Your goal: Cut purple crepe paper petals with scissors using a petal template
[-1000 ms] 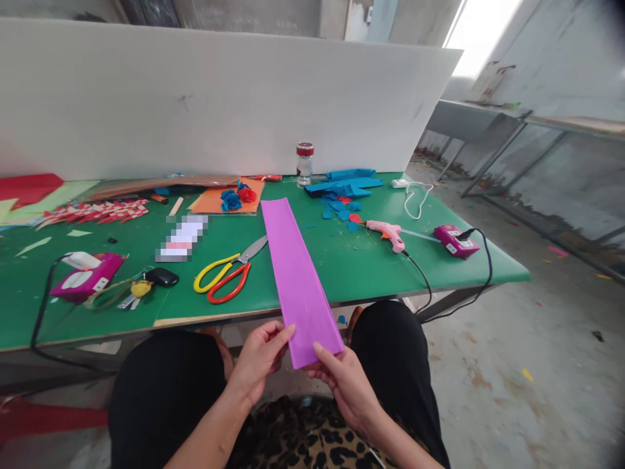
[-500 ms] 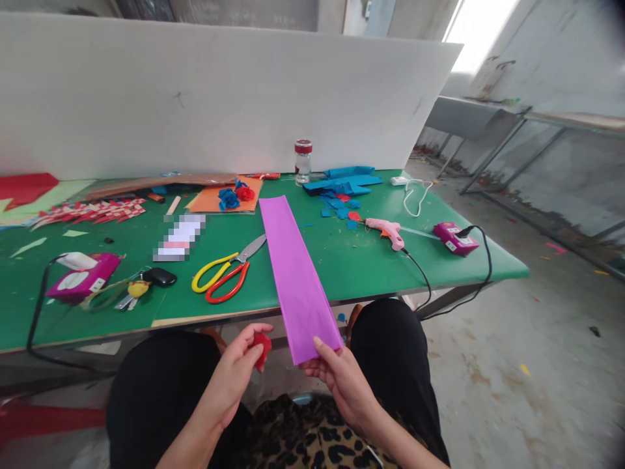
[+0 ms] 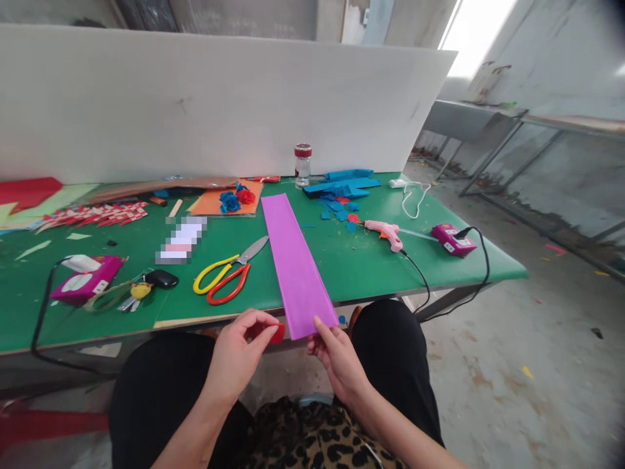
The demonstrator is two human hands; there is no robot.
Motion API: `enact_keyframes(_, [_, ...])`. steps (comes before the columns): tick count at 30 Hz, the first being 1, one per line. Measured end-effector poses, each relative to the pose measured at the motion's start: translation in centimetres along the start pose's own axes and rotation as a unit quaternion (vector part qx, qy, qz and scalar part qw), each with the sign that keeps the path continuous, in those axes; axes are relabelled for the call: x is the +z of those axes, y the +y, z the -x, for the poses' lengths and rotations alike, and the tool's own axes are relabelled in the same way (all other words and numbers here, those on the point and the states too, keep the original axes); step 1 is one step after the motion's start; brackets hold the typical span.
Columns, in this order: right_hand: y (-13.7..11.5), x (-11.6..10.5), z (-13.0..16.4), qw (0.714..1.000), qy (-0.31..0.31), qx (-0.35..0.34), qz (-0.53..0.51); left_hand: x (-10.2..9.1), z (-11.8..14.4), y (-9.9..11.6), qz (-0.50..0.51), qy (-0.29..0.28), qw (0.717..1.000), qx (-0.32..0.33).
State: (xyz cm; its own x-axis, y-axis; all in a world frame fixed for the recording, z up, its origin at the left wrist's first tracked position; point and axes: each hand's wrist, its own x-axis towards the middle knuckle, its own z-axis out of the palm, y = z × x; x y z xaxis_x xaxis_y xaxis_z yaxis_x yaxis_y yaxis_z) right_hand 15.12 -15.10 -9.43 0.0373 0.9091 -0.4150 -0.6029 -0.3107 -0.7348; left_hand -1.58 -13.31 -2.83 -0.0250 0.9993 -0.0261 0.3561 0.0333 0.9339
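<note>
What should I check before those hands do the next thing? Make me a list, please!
1. Right hand grips the purple paper: ok, thumb on its near end.
2. Left hand grips the red piece: ok, pinched between fingers and thumb.
3. Purple paper wholly over the green table: not ok, its near end is past the front edge.
4. Scissors apart from the purple paper: cannot tell, the tip is right by its edge.
5. Glue gun cool: cannot tell.
</note>
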Motion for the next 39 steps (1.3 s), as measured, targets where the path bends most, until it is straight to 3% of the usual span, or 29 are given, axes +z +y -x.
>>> enact_keyframes(4, [-0.1, 0.3, 0.4, 0.999, 0.007, 0.015, -0.051, 0.6, -0.5, 0.2, 0.036, -0.005, 0.999, -0.012])
enact_keyframes(11, [-0.2, 1.4, 0.6, 1.0, -0.005, 0.005, -0.012, 2.9, -1.7, 0.0, 0.12, -0.053, 0.991, -0.04])
enact_keyframes(15, [-0.2, 1.2, 0.7, 1.0, 0.006, 0.016, -0.022, 3.6, -2.1, -0.7, 0.103, -0.054, 0.993, -0.024])
enact_keyframes(22, [-0.2, 1.2, 0.6, 0.997, -0.014, 0.024, -0.075, 4.3, -1.4, -1.6, 0.025, 0.021, 0.999, 0.005])
enact_keyframes(28, [0.0, 1.1, 0.7, 0.996, -0.011, 0.028, -0.085, 4.5, -1.2, -2.3, 0.038, -0.01, 0.999, -0.009])
enact_keyframes(34, [-0.1, 1.2, 0.9, 0.998, -0.031, 0.02, -0.052, 4.5, -1.0, -2.4, 0.05, -0.006, 0.999, -0.006])
enact_keyframes(39, [-0.1, 1.3, 0.7, 0.999, -0.01, 0.034, -0.009, 4.6, -0.9, -2.5, 0.064, -0.005, 0.998, -0.011])
